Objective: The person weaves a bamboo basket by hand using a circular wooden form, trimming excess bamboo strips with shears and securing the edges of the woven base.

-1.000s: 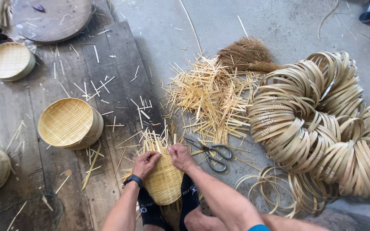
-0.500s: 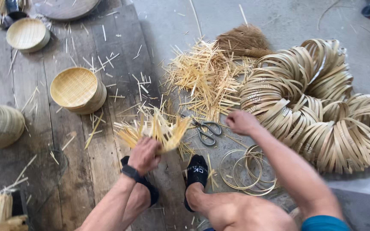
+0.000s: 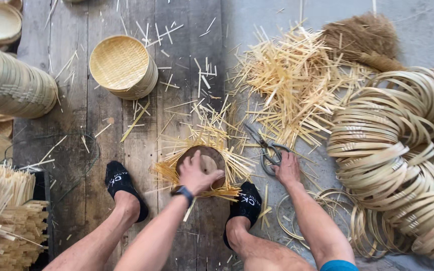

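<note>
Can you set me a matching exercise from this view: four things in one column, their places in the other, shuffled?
Things:
1. scissors
2. round wooden block
3. stack of finished woven baskets
4. pile of bamboo hoops

Places:
A. far right, on the grey floor
B. under the left hand, ringed by loose strips
C. upper left, on the planks
D. at the right hand, beside the offcut heap

Pairs: 1-D, 2-B, 3-C, 4-A
</note>
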